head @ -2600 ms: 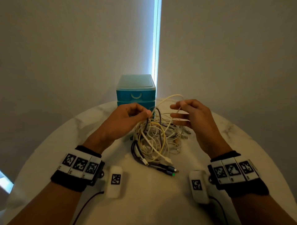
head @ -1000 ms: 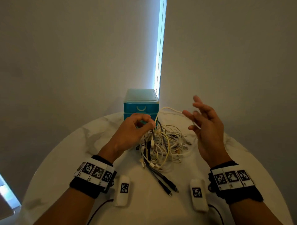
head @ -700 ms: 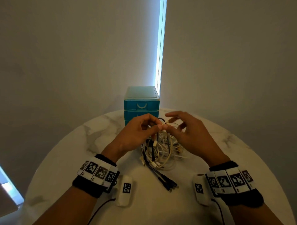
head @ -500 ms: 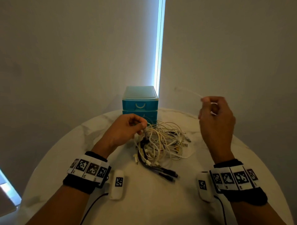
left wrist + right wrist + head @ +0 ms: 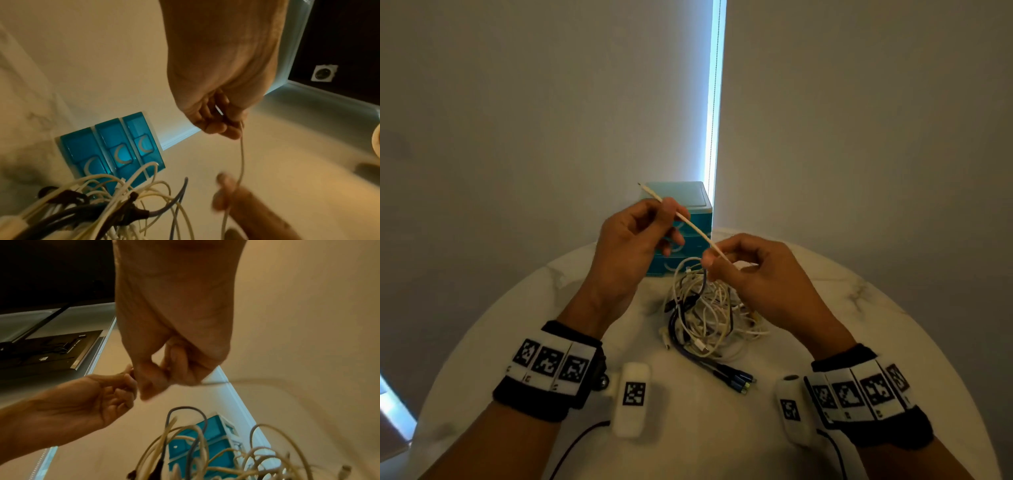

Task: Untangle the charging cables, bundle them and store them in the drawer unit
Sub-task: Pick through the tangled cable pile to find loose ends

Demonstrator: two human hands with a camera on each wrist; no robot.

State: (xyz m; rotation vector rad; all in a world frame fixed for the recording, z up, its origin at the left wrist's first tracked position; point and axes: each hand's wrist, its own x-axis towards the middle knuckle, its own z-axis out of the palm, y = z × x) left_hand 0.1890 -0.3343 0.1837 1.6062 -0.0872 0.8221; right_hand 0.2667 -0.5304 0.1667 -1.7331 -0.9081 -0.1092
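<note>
Each forearm is bare and wears a black wristband (image 5: pixel 541 397) topped by a white strip of square black-and-white markers (image 5: pixel 550 363). A white camera pod (image 5: pixel 632 399) with one marker hangs beside each wrist, trailing a thin dark cable (image 5: pixel 571 448).

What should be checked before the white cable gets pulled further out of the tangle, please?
1. Left hand grip on the white cable: pinched, ok.
2. Right hand grip on the same cable: pinched, ok.
3. Stretch between the hands free of other cables: ok.
4. Rest of this cable clear of the cable pile: cannot tell; it runs behind the right hand.
5. Free end with plug past the left hand, unsnagged: ok.
6. Drawer unit open for storing: not ok, all three drawers shut.
</note>
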